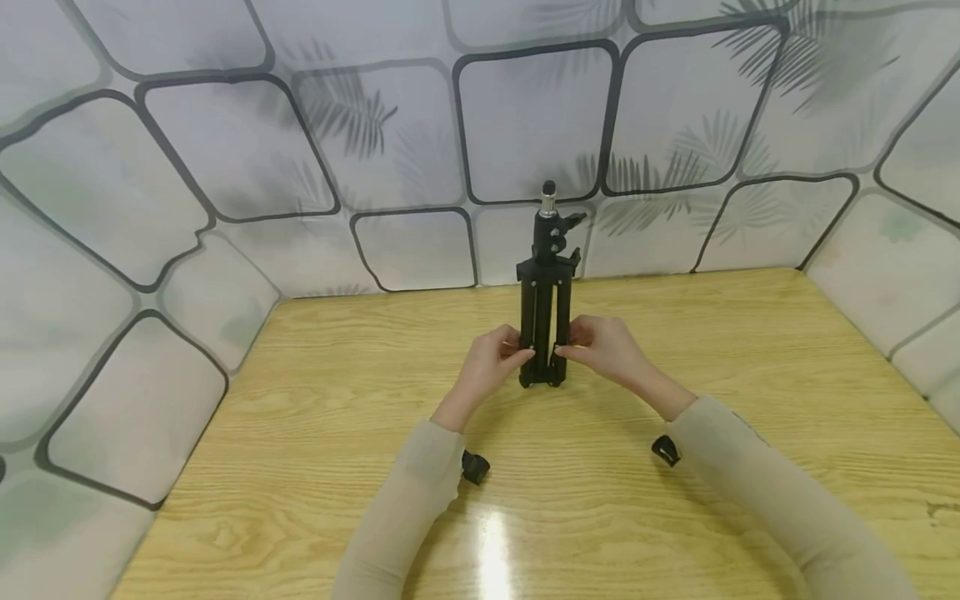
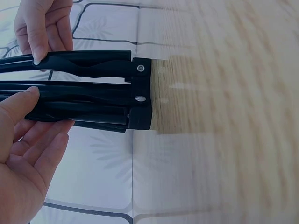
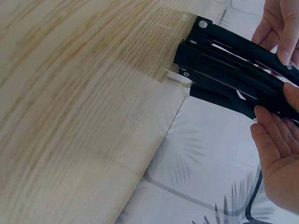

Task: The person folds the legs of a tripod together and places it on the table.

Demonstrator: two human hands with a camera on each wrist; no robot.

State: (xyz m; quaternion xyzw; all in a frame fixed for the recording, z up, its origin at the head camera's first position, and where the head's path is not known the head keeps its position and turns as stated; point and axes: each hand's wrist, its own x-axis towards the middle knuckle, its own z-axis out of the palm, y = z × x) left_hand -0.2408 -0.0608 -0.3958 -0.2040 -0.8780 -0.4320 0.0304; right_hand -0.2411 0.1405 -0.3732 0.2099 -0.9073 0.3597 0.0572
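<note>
A folded black light stand (image 1: 545, 271) with a silver spigot (image 1: 548, 202) on top stands upright at the middle of the table, near its back edge. On its left side my left hand (image 1: 486, 367) pinches a leg low down between thumb and fingers. My right hand (image 1: 609, 350) grips a leg on the opposite side at about the same height. The left wrist view shows the left thumb on the near leg (image 2: 84, 109) and fingers beneath it. Riveted joints (image 3: 202, 24) at the stand's lower end appear in the right wrist view.
The wood-grain table (image 1: 337, 400) extends around the stand on all sides. Behind it rises a wall covering (image 1: 405, 150) with a stone-and-leaf pattern, which also runs along both sides. Small black pieces (image 1: 474, 467) show beside the sleeves.
</note>
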